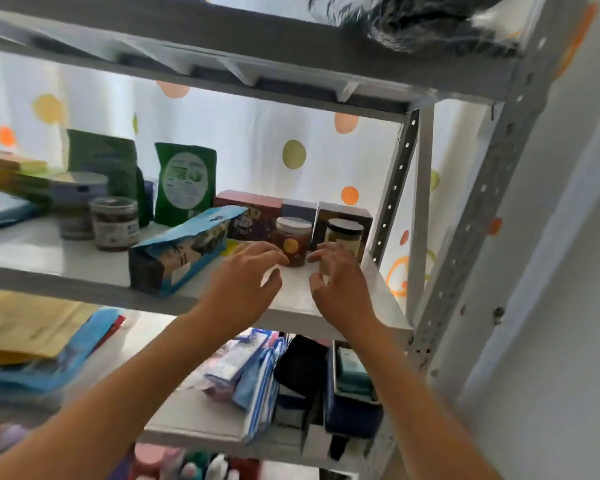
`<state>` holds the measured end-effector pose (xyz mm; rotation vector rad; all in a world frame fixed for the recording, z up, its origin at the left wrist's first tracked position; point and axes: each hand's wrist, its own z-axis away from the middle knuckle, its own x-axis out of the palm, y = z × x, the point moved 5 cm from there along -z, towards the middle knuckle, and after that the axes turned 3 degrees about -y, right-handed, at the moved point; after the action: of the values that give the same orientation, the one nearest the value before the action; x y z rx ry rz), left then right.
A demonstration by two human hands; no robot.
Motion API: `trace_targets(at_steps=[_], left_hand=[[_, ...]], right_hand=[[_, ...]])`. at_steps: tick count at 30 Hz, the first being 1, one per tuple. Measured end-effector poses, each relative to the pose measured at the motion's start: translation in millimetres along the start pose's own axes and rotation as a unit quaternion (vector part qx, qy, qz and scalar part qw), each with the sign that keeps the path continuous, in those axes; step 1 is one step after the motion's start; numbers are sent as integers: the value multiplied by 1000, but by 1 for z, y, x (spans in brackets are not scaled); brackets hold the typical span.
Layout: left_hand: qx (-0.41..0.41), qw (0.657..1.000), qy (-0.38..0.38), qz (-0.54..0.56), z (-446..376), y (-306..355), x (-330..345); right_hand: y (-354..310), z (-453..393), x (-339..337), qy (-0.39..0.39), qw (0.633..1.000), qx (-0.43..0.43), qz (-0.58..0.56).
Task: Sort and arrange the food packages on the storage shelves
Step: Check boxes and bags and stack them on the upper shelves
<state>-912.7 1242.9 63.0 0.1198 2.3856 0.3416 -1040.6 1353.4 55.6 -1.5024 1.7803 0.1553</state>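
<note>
Both my hands reach onto the right end of a white shelf (298,306). My left hand (246,278) hovers with loosely curved fingers just in front of a small jar with a white lid (293,242) and holds nothing. My right hand (340,278) is beside it, fingers curved in front of a dark-lidded jar (345,233); I cannot tell whether it touches the jar. A blue bag (184,247) lies on its side left of my hands. Behind the jars stand a red box (250,211) and dark boxes (343,211).
Further left on the shelf stand two green pouches (184,181), a tin (75,202) and a dark jar (114,223). A grey perforated upright (392,192) bounds the right end. The shelf below holds yellow and blue packs (32,334) and boxes (350,386).
</note>
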Motion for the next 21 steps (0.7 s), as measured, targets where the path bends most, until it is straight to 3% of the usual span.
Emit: trace_targets(at_steps=[4, 10, 15, 21], left_hand=[[-31, 999, 3, -28, 95, -28, -29], [-160, 986, 10, -53, 201, -92, -78], [-284, 957, 6, -58, 248, -164, -126], [-362, 930, -2, -58, 278, -277, -187]], right_hand=[[-36, 64, 50, -60, 997, -11, -52], [-94, 119, 145, -154, 980, 13, -123], [-150, 133, 216, -210, 965, 15, -157], [-202, 118, 301, -278, 939, 81, -185]])
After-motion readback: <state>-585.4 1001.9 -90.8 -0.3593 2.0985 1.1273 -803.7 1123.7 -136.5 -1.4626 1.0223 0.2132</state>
